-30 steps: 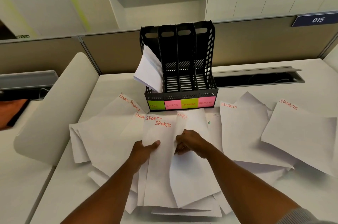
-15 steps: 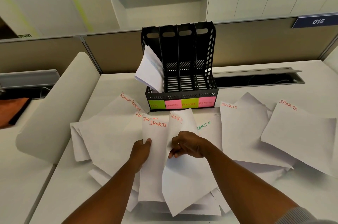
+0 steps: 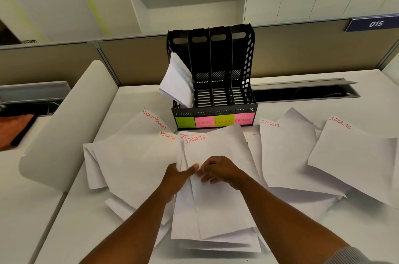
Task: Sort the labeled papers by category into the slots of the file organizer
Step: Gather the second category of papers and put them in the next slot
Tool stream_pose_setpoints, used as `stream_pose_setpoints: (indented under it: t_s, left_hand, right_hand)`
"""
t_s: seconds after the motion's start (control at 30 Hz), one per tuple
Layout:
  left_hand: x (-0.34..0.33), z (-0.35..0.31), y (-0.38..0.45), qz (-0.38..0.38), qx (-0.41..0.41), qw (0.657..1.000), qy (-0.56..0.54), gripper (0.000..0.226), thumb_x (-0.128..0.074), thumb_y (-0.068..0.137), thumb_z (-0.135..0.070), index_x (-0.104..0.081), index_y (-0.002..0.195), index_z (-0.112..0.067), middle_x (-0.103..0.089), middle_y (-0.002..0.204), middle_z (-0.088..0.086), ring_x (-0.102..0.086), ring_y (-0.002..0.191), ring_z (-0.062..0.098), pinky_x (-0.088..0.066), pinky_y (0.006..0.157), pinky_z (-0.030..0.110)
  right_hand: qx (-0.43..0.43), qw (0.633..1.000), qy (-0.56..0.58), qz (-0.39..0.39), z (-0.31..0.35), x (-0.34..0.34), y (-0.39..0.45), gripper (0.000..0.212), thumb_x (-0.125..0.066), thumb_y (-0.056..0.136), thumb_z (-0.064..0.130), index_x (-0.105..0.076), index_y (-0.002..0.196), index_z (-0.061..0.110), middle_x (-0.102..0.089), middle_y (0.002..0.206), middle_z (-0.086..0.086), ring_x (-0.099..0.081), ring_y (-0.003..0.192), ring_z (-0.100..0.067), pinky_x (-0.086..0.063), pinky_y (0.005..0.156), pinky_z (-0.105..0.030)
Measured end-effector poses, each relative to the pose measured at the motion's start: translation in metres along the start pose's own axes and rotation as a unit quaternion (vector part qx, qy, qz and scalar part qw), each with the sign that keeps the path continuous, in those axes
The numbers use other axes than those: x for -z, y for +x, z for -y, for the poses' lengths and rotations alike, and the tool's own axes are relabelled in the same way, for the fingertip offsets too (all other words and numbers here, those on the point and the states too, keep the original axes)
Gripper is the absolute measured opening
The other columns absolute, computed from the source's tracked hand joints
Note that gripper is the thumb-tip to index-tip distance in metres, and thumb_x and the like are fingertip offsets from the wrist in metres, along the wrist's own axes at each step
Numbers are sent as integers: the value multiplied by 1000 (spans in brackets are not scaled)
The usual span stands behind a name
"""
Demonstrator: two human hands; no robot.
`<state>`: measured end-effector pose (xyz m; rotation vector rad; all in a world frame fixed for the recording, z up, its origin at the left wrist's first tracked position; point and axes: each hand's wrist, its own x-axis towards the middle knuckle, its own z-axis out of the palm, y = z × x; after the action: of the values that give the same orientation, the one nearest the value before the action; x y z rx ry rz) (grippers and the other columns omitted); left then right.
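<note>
A black four-slot file organizer (image 3: 244,52) stands at the back of the desk, its front tags reading HR, SPORTS, FINANCE, ADMIN. White sheets (image 3: 177,82) lean out of its leftmost slot. In front of it lies a spread of labelled papers. My left hand (image 3: 179,175) pinches a small stack of SPORTS sheets (image 3: 218,151) with the thumb on top. My right hand (image 3: 218,171) grips the same stack from the right, fingers curled on the top sheet. FINANCE sheets (image 3: 133,155) lie to the left, more SPORTS sheets (image 3: 287,155) and a far SPORTS sheet (image 3: 356,155) to the right.
A curved white panel (image 3: 71,121) rises at the desk's left side. An open cable trough (image 3: 302,91) runs behind the papers on the right. A beige partition (image 3: 313,52) backs the desk. An orange object (image 3: 13,130) lies on the neighbouring desk at far left.
My right hand has laid the lifted sheet flat onto the SPORTS sheet in my left hand, covering the ADMIN paper. Both hands have come together on the stack.
</note>
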<state>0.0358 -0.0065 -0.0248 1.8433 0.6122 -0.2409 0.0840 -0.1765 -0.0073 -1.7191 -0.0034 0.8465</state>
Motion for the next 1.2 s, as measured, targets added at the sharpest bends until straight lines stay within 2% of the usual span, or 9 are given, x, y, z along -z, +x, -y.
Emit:
stream_pose_setpoints:
  t_s: [0.13, 0.23, 0.4, 0.53, 0.6, 0.67, 0.83, 1.0, 1.2]
  left_hand:
    - [0, 5, 3, -12, 1, 1000, -6, 43, -77, 77, -41, -54, 107, -20, -60, 103, -5, -59, 97, 21, -48, 84, 31]
    - [6, 5, 5, 32, 15, 996, -87, 52, -82, 68, -42, -64, 109, -14, -71, 105, 2, -67, 101, 29, -54, 90, 41]
    - [21, -3, 9, 42, 38, 980, -190, 73, -88, 58, -40, -61, 120, -12, -71, 112, 8, -65, 105, 31, -50, 96, 47]
    - [25, -8, 11, 53, 38, 985, -160, 51, -83, 67, -34, -66, 111, -14, -72, 106, 6, -66, 100, 29, -53, 84, 37]
    - [21, -8, 9, 60, 40, 992, -102, 27, -79, 75, -30, -66, 96, -19, -71, 97, 1, -66, 88, 20, -50, 72, 30]
    - [15, -7, 10, 67, 37, 997, -24, 20, -78, 79, -29, -64, 90, -20, -68, 90, -4, -64, 84, 14, -48, 65, 23]
    - [-2, -5, 12, 83, 34, 995, 41, 35, -72, 85, -24, -62, 116, -11, -64, 104, 2, -61, 88, 17, -49, 77, 25]
    - [-13, -10, 13, 75, 24, 995, 56, 42, -63, 93, -21, -53, 131, -9, -60, 118, 4, -54, 97, 18, -45, 85, 28]
    - [-21, -16, 15, 74, 25, 995, 62, 39, -51, 98, -16, -48, 137, -9, -58, 132, 12, -55, 106, 25, -47, 89, 34]
  right_hand:
    - [43, 986, -7, -160, -8, 17, -1, 6, -66, 82, 13, -64, 86, 9, -72, 85, -7, -70, 70, -19, -53, 64, -29]
    - [63, 936, -124, -325, -14, 39, -5, 3, -62, 81, 15, -59, 82, 16, -63, 80, 0, -60, 74, -18, -47, 63, -26]
    - [-9, 853, -236, -465, -25, 72, -16, 26, -62, 80, 22, -55, 103, 12, -52, 107, -6, -49, 104, -27, -45, 83, -38]
    - [-106, 812, -366, -442, -37, 85, -28, 42, -64, 77, 34, -51, 110, 12, -46, 115, -9, -41, 111, -30, -41, 88, -42]
    - [-148, 804, -405, -409, -43, 88, -31, 44, -67, 74, 35, -51, 110, 15, -43, 116, -7, -38, 113, -29, -38, 90, -41]
    - [-172, 799, -436, -376, -49, 89, -33, 44, -68, 72, 33, -51, 110, 17, -43, 117, -6, -38, 112, -27, -37, 91, -39]
    - [-183, 798, -448, -358, -60, 95, -34, 37, -62, 78, 21, -53, 114, 13, -46, 117, -6, -44, 111, -24, -43, 89, -33]
    - [-87, 824, -400, -391, -60, 103, -33, 18, -54, 79, 9, -58, 96, 8, -55, 102, -6, -52, 98, -25, -50, 79, -35]
    - [114, 922, -173, -327, -42, 92, -28, 7, -59, 82, 13, -64, 83, 9, -66, 86, -1, -59, 79, -19, -44, 67, -27]
